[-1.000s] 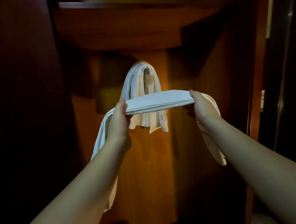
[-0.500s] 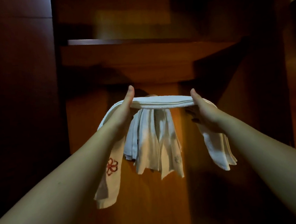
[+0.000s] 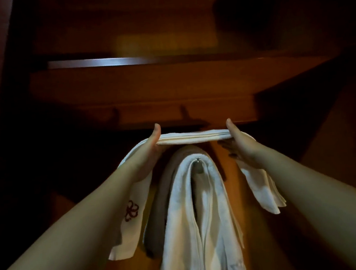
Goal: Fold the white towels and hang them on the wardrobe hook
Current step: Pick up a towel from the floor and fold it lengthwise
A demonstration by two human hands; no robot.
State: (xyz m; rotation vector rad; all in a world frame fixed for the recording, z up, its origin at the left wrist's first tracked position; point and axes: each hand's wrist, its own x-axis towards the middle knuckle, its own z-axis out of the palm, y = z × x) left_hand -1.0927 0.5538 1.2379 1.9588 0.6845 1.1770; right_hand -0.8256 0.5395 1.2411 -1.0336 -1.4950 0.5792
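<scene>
Two hands hold a folded towel [image 3: 192,137] stretched flat across mid-frame: the left hand [image 3: 147,151] and right hand [image 3: 242,144] each pinch it, thumb on top, fingers underneath. Its ends droop at lower left, with a red flower mark, and at right. Just below it, more towels [image 3: 193,209] hang from the hook [image 3: 198,165], under the shelf [image 3: 145,81] in the upper frame.
</scene>
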